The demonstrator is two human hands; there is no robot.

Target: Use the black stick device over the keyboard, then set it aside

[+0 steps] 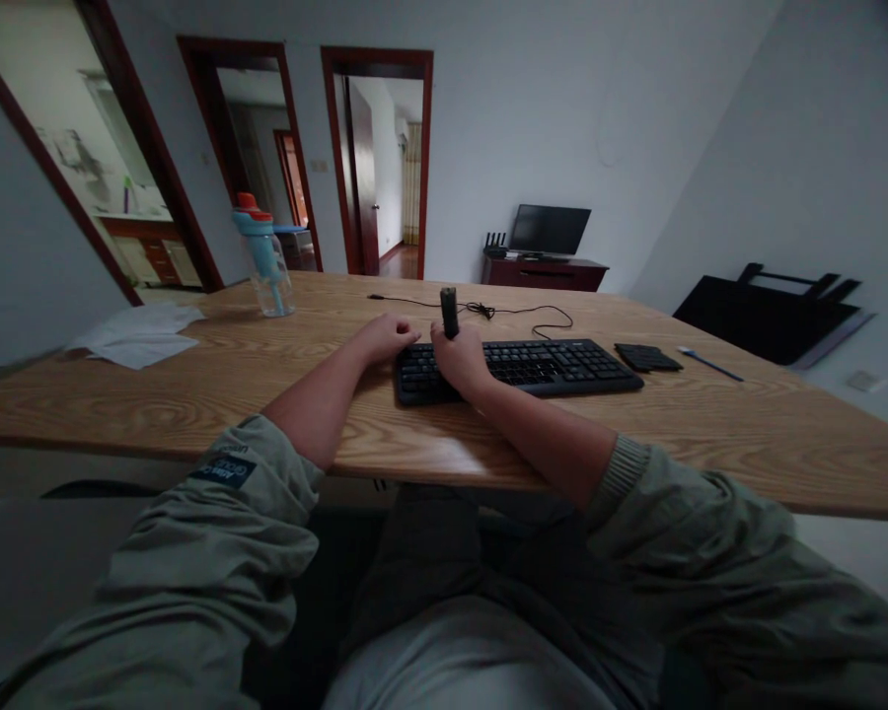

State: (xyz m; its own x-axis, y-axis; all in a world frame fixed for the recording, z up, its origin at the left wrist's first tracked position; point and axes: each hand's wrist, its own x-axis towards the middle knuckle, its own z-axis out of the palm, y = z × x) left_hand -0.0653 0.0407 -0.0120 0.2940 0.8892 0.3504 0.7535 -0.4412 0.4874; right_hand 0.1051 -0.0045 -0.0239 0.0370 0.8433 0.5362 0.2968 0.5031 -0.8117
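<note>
Black and slim, a small upright tool [449,312] stands out of the person's right hand [459,361] at the centre of the frame; the fingers are curled tight around its lower end, so only its top half shows above the fist. What kind of tool it is cannot be told from here. That hand rests over the left end of a black keyboard [533,367], which lies flat on a wooden table [747,434] and stretches away toward the right of the frame. Just left of the keyboard's upper left corner, the left hand [389,337] sits on the wood as a loose fist, touching or nearly touching the keyboard's edge, with nothing visible inside it. Both forearms are bare, with grey-green sleeves pushed up to the elbows in the lower part of the frame. Behind the hands a thin black cable [522,316] loops across the tabletop. To the right of the keyboard lies a small black square pad [647,357], and beyond that a thin pale stick-like object [708,364]. Toward the upper left, a clear bottle [264,258] with a blue top and red cap stands upright on the table, and crumpled white paper [137,333] lies near the left edge. A dark monitor [549,230] sits on a cabinet against the far wall.
</note>
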